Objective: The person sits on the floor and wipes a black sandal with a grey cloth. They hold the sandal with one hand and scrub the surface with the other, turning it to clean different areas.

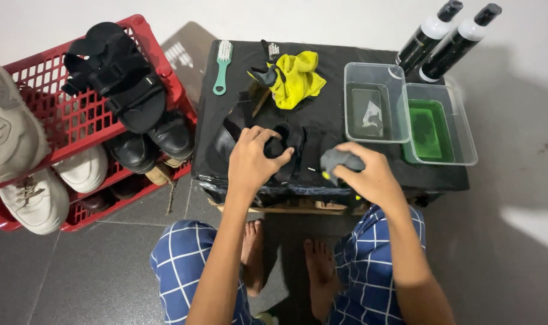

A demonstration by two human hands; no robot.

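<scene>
Centrally, the left hand (254, 157) grips a black strapped sandal (298, 153) on the black-covered table (322, 108); at its 3 o'clock, the right hand (367, 171) clenches a grey cloth (337, 160).

The left hand (254, 161) is gripping a black strapped sandal (286, 153) lying on the black tabletop (340, 114), fingers (272, 137) curling over its front edge. The right hand (370, 171) is pressing a grey cloth (339, 160) against the sandal's side. Behind them a yellow rag (295, 77) is lying crumpled beside a teal brush (222, 66). Two clear tubs are sitting side by side at the right, one (375, 103) holding clear liquid, the other (439, 125) green liquid, with two black-and-white bottles (445, 37) leaning beyond them. A red crate (75, 117) of shoes is standing on the floor at the left.
</scene>
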